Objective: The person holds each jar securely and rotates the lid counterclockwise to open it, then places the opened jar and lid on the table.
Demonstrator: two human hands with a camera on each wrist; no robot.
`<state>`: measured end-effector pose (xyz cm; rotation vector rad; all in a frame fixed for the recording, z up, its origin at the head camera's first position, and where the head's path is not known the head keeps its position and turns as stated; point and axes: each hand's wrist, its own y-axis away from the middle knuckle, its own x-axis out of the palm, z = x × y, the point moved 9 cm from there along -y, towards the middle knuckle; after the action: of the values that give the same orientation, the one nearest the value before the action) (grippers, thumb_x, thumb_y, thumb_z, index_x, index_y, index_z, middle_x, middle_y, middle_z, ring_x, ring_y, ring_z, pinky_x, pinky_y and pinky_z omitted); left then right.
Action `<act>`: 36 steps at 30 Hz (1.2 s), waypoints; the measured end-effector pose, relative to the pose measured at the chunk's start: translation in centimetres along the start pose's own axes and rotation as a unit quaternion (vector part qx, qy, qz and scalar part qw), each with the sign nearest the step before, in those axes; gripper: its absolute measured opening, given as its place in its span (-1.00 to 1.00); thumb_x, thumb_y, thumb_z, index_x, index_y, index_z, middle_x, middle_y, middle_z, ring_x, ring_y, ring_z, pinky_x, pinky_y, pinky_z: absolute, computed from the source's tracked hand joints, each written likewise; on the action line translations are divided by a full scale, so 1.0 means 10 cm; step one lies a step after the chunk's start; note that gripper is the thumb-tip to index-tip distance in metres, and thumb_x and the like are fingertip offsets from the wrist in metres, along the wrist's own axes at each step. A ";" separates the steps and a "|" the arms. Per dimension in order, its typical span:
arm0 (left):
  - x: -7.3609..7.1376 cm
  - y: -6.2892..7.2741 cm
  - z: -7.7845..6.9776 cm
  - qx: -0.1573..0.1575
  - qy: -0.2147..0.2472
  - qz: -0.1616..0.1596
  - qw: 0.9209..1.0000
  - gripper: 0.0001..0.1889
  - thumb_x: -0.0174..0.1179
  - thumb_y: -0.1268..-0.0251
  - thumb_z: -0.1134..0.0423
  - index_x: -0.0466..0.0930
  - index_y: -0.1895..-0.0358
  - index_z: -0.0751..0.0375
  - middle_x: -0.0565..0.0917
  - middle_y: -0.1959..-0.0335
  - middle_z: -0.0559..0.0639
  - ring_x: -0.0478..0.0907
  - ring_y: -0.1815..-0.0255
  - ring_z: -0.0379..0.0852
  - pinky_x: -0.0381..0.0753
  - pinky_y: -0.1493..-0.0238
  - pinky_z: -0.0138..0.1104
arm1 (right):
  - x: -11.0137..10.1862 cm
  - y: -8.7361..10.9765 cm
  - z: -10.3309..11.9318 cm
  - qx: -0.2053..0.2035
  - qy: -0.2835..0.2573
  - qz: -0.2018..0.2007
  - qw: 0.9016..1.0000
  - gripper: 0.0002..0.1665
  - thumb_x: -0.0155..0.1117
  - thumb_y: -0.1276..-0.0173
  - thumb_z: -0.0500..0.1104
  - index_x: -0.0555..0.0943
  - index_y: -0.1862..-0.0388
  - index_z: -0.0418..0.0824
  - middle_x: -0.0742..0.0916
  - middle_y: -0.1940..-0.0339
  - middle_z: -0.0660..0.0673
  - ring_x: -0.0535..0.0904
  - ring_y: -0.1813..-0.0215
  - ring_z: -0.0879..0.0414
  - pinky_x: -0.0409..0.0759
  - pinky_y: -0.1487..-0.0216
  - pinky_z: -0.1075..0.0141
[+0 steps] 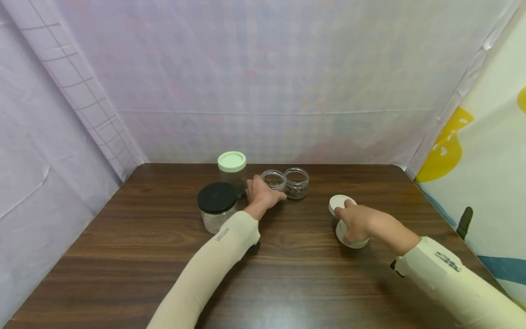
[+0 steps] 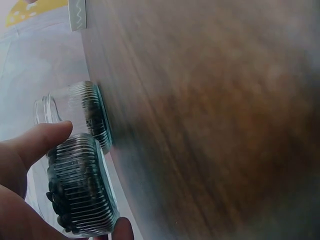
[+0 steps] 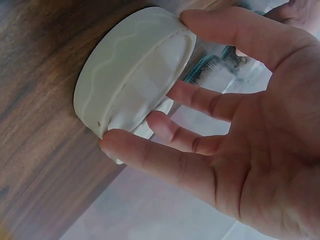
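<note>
My left hand (image 1: 263, 193) grips a ribbed clear glass jar (image 2: 82, 182) with dark bits inside, thumb on one side and fingers round the other. Right beside it stands a second open glass jar (image 1: 297, 183), also holding dark bits. My right hand (image 1: 356, 222) is over a round white lid (image 3: 132, 75) on the table, with thumb and a fingertip at opposite sides of its rim. Another white lid (image 1: 338, 203) lies just behind that one, partly hidden by the fingers.
Left of my left hand stand a jar with a black lid (image 1: 217, 198) and pale contents, and a taller jar with a light green lid (image 1: 232, 161). Something dark shows under my left sleeve. The brown wooden table (image 1: 287, 283) meets a hanging sheet (image 1: 271, 82) at the back.
</note>
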<state>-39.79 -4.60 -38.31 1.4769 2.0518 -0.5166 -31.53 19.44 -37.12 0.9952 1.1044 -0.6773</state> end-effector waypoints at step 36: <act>0.05 0.01 0.02 -0.011 -0.071 0.045 0.996 0.17 0.72 0.26 0.03 0.19 -0.49 0.21 0.41 -0.37 0.28 0.33 -0.43 0.26 0.35 -0.46 -0.05 | 0.00 0.00 0.03 -0.010 0.022 -0.010 1.000 -0.41 0.49 0.02 -0.24 0.55 -0.06 -0.24 0.51 0.07 -0.33 0.52 0.34 -0.06 0.54 0.42 0.19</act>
<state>-39.80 -4.36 -38.74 1.4680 1.8670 -0.5467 -31.39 19.18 -37.08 0.9875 1.1594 -0.6625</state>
